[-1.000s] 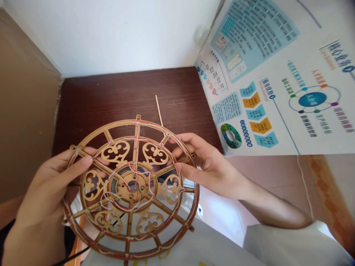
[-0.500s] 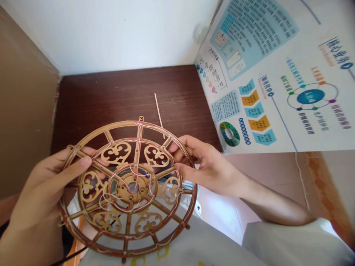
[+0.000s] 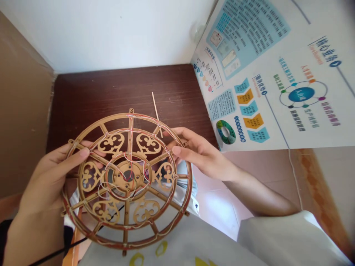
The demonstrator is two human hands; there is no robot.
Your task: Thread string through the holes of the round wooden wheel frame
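Observation:
A round gold-brown openwork frame (image 3: pixel 127 239) is held up over my lap, tilted toward me. It has spokes, scroll ornaments and a hub with holes at its middle. Thin red and white wires (image 3: pixel 130 130) run along its rings, and a loose white loop hangs by the hub. My left hand (image 3: pixel 59 166) grips the left rim, thumb on the near face and fingers behind. On the upper right, my right hand (image 3: pixel 194 149) closes round the rim with its thumb in front. Some fingertips of both hands are hidden behind the frame.
Behind the frame lies a dark brown tabletop (image 3: pixel 111 88) with a thin wooden stick (image 3: pixel 156 111) on it. A white wall (image 3: pixel 119 33) stands at the back, a printed board (image 3: pixel 249 111) at the right. A black cable (image 3: pixel 61 251) passes at lower left.
The frame has shifted slightly up and to the left in view and tilts a little differently. Both hands keep their hold on it; the camera view has moved slightly.

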